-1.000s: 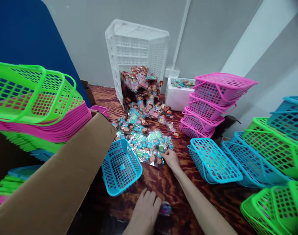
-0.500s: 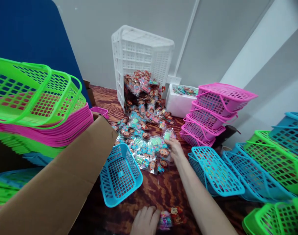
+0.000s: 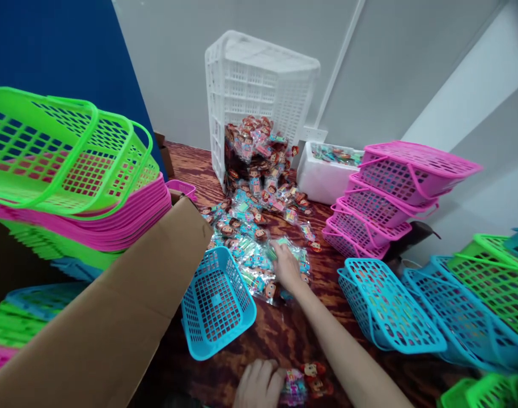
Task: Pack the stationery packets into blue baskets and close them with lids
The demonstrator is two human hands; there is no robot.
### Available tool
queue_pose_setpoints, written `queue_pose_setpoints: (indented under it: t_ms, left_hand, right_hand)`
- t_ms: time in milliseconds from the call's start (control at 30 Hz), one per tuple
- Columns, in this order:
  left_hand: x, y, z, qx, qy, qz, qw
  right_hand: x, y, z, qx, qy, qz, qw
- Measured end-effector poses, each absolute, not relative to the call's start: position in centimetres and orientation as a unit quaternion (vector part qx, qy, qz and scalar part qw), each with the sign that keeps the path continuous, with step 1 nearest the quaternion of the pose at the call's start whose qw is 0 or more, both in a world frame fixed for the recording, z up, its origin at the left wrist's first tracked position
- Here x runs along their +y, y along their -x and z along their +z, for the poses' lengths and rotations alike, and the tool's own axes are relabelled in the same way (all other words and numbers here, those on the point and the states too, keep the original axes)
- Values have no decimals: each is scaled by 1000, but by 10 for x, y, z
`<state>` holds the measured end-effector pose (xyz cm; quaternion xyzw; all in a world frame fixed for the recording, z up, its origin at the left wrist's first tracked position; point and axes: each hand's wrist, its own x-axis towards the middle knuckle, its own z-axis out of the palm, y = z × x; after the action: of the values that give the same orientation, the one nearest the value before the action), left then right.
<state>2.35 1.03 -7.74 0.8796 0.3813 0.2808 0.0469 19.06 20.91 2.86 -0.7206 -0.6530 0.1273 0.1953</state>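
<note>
My right hand (image 3: 285, 265) reaches into a spread pile of clear plastic packets (image 3: 242, 226), which show cartoon doll faces and blue printing. Its bent fingers close on a packet with a green patch (image 3: 282, 243); the thumb is partly hidden. At the near edge, my left hand (image 3: 259, 385) rests low with its fingers curled together round the edge of some red-haired doll packets (image 3: 296, 386), which stick out to its right. Between the pile and the cardboard flap a blue plastic basket (image 3: 216, 303) stands tilted, with no packets visible in it.
A white crate (image 3: 263, 54) on its side spills packets at the back. Beside it sits a white foam box (image 3: 322, 178). Stacked pink baskets (image 3: 378, 198) and blue baskets (image 3: 395, 306) stand right. A cardboard box (image 3: 114, 294) holding nested baskets (image 3: 72, 158) blocks the left.
My right hand has moved left across the pile. One packet now lies apart, to the right of that hand. The left hand stays by the red-haired packets. The view has shifted slightly.
</note>
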Motion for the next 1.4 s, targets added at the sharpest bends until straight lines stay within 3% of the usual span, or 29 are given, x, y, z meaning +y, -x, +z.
queue_pose_setpoints:
  t_ms: [167, 300, 667, 867, 1167, 1267, 1400]
  left_hand:
    - [7, -22, -71, 378, -879, 268, 110]
    - [4, -22, -58, 381, -873, 254, 166]
    - [1, -26, -51, 388, -864, 258, 189]
    - [2, -27, -46, 382, -866, 261, 189]
    - [0, -20, -25, 394, -841, 306, 210]
    - [-3, -19, -21, 436, -807, 349, 193]
    - [-3, -15, -18, 434, -808, 309, 252]
  right_hand:
    - [181, -224, 30, -648, 649, 319, 237]
    - [163, -212, 30, -663, 606, 381, 220]
    - [203, -160, 48, -691, 642, 312, 114]
    - [172, -116, 30, -717, 663, 202, 72]
    - [96, -188, 58, -788, 600, 129, 37]
    - [50, -199, 50, -808, 567, 159, 19]
    - [12, -206, 42, -757, 591, 267, 81]
